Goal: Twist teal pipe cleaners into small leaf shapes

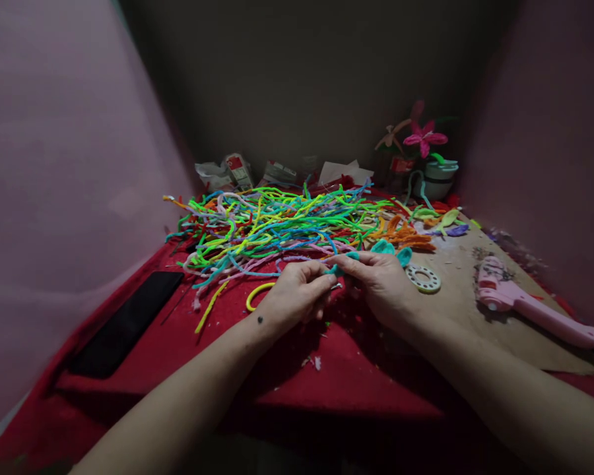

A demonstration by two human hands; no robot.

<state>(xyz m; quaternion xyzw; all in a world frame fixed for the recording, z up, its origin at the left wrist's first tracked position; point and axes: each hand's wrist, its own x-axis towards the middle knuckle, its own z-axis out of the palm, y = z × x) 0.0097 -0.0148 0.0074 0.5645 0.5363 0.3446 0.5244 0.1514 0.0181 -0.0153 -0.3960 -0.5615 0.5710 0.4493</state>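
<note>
A short teal pipe cleaner piece [335,270] is pinched between my two hands above the front of the red-covered table. The fingers of my left hand [301,288] are closed on its near-left end. My right hand [383,280] grips its other end with thumb and forefinger. Teal petal shapes [383,247] show just beyond my right hand; whether they join the held piece I cannot tell. Under my left hand lies a yellow loop handle [255,298], mostly hidden, with a small metal tip showing between the hands. A large pile of coloured pipe cleaners [277,221] spreads behind both hands.
A black phone-like slab [129,323] lies left. On a brown board [455,323] at right rest a white holed disc [423,278] and a pink hand-held tool [529,303]. Orange petals [400,236], a pot [438,179] and a pink flower [426,138] stand farther back. Pink walls flank the table.
</note>
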